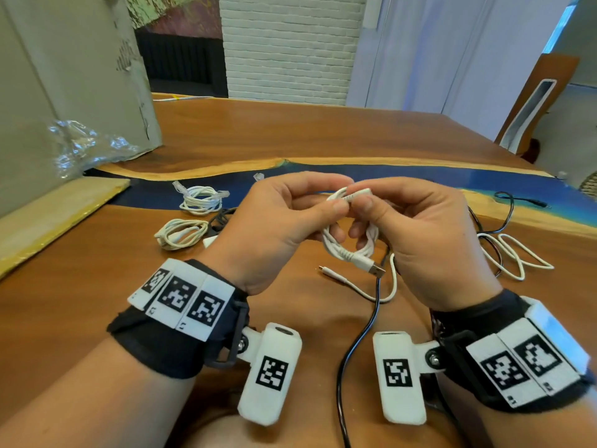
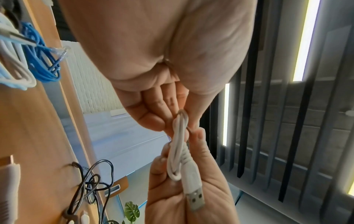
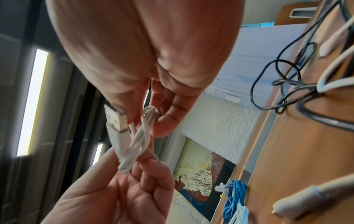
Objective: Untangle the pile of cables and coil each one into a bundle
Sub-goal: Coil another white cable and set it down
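A white USB cable (image 1: 350, 244), wound into a small coil, hangs above the table between both hands. My left hand (image 1: 334, 205) pinches the top of the coil with thumb and forefinger. My right hand (image 1: 366, 202) pinches the cable end right beside it, lower fingers hooked through the loop. The USB plug (image 1: 376, 270) sticks out below. The left wrist view shows the coil (image 2: 179, 151) and its plug (image 2: 195, 198). In the right wrist view the coil (image 3: 138, 139) runs between the two hands.
Two coiled white cables (image 1: 202, 200) (image 1: 181, 234) lie on the wooden table (image 1: 290, 134) to the left. A loose black cable (image 1: 365, 331) and loose white cables (image 1: 513, 253) lie under and right of my hands. A blue cable bundle (image 3: 234, 197) sits further back. A cardboard box (image 1: 64, 76) stands left.
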Demonstrator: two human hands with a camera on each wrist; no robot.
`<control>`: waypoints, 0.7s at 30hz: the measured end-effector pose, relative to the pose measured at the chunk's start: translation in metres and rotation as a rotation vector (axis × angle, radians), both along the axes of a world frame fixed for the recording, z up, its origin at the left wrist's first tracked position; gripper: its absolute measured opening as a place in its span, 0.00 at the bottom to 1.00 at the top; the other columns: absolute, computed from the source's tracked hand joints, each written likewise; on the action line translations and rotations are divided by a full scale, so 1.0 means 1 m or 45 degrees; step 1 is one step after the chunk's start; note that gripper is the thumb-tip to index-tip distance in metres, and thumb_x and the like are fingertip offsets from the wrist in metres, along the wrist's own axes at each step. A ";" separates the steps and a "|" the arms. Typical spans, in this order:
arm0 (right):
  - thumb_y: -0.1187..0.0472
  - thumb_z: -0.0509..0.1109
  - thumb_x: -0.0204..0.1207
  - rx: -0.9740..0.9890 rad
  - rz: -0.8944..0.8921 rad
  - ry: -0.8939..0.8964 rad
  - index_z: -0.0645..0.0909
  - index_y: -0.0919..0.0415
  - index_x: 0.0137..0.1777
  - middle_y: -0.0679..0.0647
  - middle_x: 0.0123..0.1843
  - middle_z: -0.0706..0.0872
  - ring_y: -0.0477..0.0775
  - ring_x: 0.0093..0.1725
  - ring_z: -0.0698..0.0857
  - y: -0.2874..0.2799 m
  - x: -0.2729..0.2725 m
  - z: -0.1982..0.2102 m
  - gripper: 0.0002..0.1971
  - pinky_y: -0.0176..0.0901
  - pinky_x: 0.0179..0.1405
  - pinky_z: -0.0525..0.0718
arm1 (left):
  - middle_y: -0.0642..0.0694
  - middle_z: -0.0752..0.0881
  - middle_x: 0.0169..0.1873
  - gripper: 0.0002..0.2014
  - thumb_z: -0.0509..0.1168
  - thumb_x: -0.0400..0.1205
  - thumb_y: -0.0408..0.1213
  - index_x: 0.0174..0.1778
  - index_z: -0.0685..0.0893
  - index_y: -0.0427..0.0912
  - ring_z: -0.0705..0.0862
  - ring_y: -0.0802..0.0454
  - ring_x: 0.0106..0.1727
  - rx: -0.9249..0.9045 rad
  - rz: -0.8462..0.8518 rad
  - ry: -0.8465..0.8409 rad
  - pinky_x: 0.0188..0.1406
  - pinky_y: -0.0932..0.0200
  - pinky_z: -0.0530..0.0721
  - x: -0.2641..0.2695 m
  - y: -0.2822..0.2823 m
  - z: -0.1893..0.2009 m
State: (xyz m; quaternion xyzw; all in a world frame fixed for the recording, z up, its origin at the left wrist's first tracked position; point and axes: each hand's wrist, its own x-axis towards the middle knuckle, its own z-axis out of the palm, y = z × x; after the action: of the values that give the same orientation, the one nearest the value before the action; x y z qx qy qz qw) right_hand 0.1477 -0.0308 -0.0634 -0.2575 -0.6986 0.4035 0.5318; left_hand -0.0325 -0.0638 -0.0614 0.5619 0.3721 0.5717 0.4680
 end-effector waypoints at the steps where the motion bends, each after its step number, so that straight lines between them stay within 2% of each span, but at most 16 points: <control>1: 0.63 0.74 0.78 -0.041 -0.013 0.037 0.90 0.63 0.54 0.59 0.41 0.94 0.56 0.32 0.89 0.000 -0.001 -0.001 0.08 0.47 0.33 0.91 | 0.39 0.93 0.40 0.15 0.73 0.78 0.30 0.62 0.89 0.39 0.89 0.48 0.36 0.015 0.010 0.054 0.44 0.56 0.88 0.000 0.000 0.000; 5: 0.67 0.73 0.82 -0.087 -0.080 0.042 0.89 0.62 0.53 0.62 0.41 0.93 0.57 0.27 0.88 0.000 -0.004 -0.003 0.04 0.47 0.28 0.89 | 0.43 0.94 0.43 0.13 0.74 0.80 0.26 0.59 0.91 0.41 0.91 0.47 0.39 0.076 0.089 0.286 0.45 0.57 0.90 -0.002 -0.001 0.002; 9: 0.64 0.69 0.85 -0.213 -0.056 0.033 0.85 0.64 0.52 0.64 0.36 0.89 0.58 0.23 0.87 -0.001 -0.007 -0.004 0.04 0.47 0.24 0.87 | 0.51 0.94 0.40 0.10 0.75 0.80 0.32 0.56 0.93 0.47 0.93 0.52 0.39 0.103 0.201 0.485 0.41 0.58 0.90 -0.004 -0.001 0.001; 11: 0.63 0.69 0.85 -0.286 -0.026 0.013 0.86 0.63 0.52 0.61 0.34 0.89 0.57 0.22 0.87 0.001 -0.007 -0.003 0.05 0.45 0.24 0.86 | 0.51 0.93 0.39 0.08 0.75 0.81 0.34 0.54 0.94 0.48 0.93 0.53 0.38 0.106 0.233 0.521 0.38 0.62 0.87 -0.003 -0.002 0.000; 13: 0.63 0.70 0.85 -0.352 0.012 -0.017 0.87 0.64 0.53 0.61 0.35 0.89 0.57 0.24 0.87 0.005 -0.005 -0.004 0.06 0.45 0.25 0.86 | 0.49 0.93 0.35 0.05 0.75 0.82 0.37 0.51 0.94 0.50 0.92 0.52 0.37 0.083 0.238 0.582 0.39 0.60 0.85 -0.003 0.000 -0.001; 16: 0.63 0.69 0.85 -0.431 0.052 -0.003 0.86 0.63 0.59 0.63 0.40 0.92 0.57 0.30 0.90 0.005 -0.003 -0.006 0.08 0.46 0.32 0.90 | 0.46 0.93 0.35 0.04 0.75 0.81 0.38 0.49 0.95 0.48 0.91 0.48 0.39 -0.002 0.210 0.588 0.46 0.48 0.89 -0.005 0.002 0.001; 19: 0.62 0.70 0.85 -0.455 0.027 0.016 0.85 0.60 0.65 0.62 0.48 0.95 0.59 0.42 0.93 0.008 -0.002 -0.008 0.12 0.53 0.46 0.93 | 0.44 0.93 0.37 0.06 0.75 0.81 0.33 0.52 0.94 0.42 0.89 0.51 0.36 -0.116 0.218 0.404 0.40 0.56 0.89 -0.012 0.006 0.013; 21: 0.60 0.70 0.84 -0.470 -0.017 0.046 0.85 0.59 0.65 0.61 0.49 0.95 0.59 0.43 0.93 0.010 0.001 -0.009 0.12 0.58 0.53 0.91 | 0.40 0.93 0.39 0.06 0.75 0.81 0.33 0.52 0.95 0.42 0.86 0.51 0.36 -0.117 0.326 0.379 0.39 0.57 0.88 -0.023 0.013 0.026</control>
State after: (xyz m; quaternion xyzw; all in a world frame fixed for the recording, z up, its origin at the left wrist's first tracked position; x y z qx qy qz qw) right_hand 0.1487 -0.0204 -0.0720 -0.3481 -0.6014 0.5257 0.4907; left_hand -0.0558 -0.0511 -0.0353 0.5664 0.5312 0.5197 0.3563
